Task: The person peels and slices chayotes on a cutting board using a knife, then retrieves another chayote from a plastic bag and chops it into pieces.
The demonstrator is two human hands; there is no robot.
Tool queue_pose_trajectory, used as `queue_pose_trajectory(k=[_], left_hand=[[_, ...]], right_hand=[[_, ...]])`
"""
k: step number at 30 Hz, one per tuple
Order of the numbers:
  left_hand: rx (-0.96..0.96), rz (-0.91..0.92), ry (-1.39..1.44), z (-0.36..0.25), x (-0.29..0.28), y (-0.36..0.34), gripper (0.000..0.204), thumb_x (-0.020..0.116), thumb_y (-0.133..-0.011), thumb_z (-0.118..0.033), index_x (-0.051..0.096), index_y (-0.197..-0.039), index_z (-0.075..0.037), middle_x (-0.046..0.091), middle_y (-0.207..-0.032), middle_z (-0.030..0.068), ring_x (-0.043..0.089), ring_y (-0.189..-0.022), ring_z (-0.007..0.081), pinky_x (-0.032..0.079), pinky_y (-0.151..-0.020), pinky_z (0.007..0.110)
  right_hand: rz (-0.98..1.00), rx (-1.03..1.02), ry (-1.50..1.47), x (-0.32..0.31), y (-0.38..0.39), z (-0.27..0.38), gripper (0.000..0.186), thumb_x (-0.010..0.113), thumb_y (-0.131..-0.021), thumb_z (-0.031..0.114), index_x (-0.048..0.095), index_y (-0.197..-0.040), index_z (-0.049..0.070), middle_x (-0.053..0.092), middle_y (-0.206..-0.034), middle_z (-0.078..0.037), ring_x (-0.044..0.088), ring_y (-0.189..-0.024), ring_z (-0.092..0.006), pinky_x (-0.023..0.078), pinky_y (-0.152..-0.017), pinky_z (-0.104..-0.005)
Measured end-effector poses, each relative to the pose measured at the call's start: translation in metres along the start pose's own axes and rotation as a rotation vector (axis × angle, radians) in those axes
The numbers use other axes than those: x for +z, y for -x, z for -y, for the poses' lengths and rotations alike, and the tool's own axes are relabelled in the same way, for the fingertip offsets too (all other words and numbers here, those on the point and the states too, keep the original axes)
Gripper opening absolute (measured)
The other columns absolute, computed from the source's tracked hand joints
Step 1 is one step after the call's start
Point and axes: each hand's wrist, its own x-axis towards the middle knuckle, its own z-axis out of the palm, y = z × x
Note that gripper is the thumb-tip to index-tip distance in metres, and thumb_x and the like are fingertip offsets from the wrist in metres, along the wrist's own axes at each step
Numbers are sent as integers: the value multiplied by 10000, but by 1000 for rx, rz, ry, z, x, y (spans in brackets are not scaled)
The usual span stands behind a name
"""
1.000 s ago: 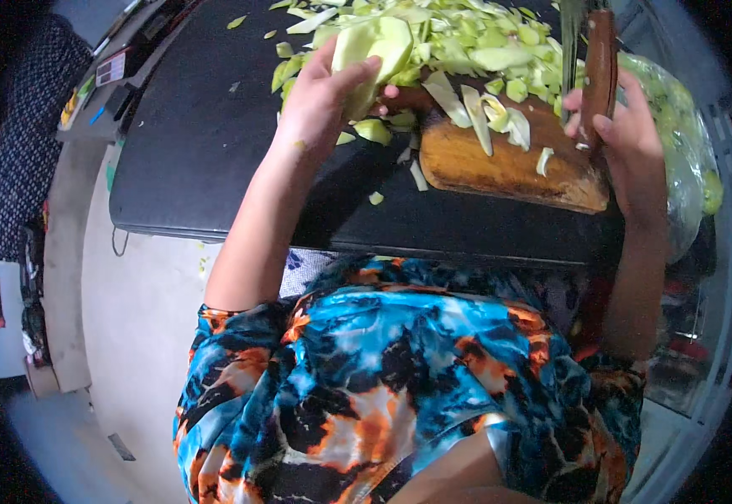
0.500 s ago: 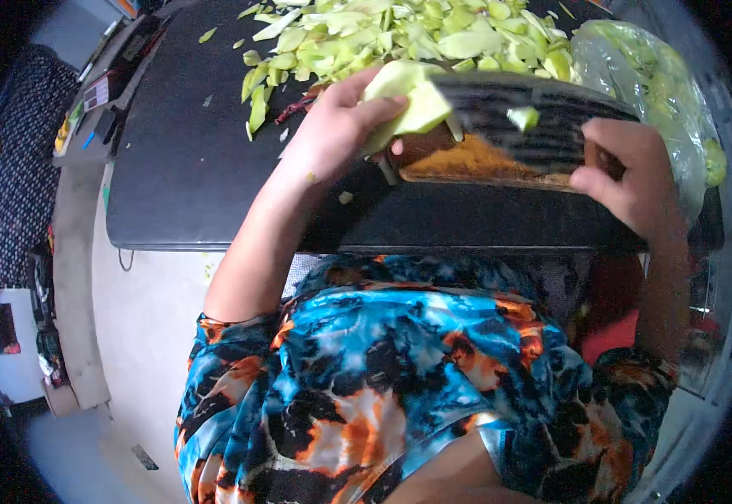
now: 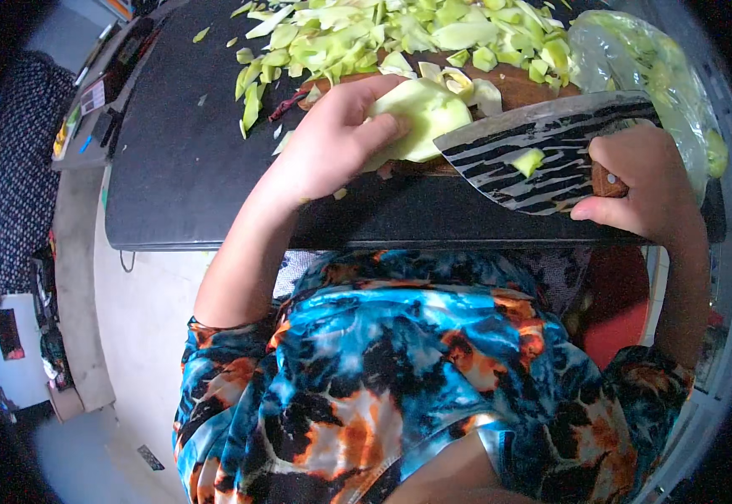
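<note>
My left hand (image 3: pixel 349 134) is closed around a pale green peeled fruit (image 3: pixel 433 118), thumb on top; I cannot tell its exact kind. Its smooth cut face turns toward the knife. In my right hand (image 3: pixel 643 172) is a cleaver (image 3: pixel 509 168), gripped by its riveted wooden handle (image 3: pixel 608 179). The broad blade has black and silver stripes, and its tip is close beside the fruit. A small green chunk (image 3: pixel 528 161) sticks to the blade. Behind them, a wooden cutting board (image 3: pixel 521 86) shows partly, bearing several pale cut pieces (image 3: pixel 450 77).
Many light green slices (image 3: pixel 366 34) are heaped across the back of the black table (image 3: pixel 181 151). A clear plastic bag (image 3: pixel 635 59) with green contents stands at the back right. A red seat (image 3: pixel 618 302) is below the table's front edge.
The cleaver has moved down and right, off the fruit, and its blurred blade is sharp now. The fruit has tilted in my left hand, uncovering pieces on the board.
</note>
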Motion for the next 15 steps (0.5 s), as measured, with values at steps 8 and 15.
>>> queue_pose_trajectory(k=[8,15], left_hand=[[-44,194,105,1,14,-1,433,493,-850,-79,456,-1270,17,620,-923,58,560,-639,83,459,-528,204],[-76,136,123,9,7,-13,410,501,-854,-110,485,-1245,10,622,-916,51,561,-652,85,455,-524,206]], right_hand=[[52,70,-79,2,4,-10,472,785,-616,384,438,-619,64,485,-540,-106,501,-503,-321,374,-494,-370],[147,71,-214,-4,13,-15,434,768,-637,380,468,-621,66,492,-529,-87,498,-490,-303,372,-482,-366]])
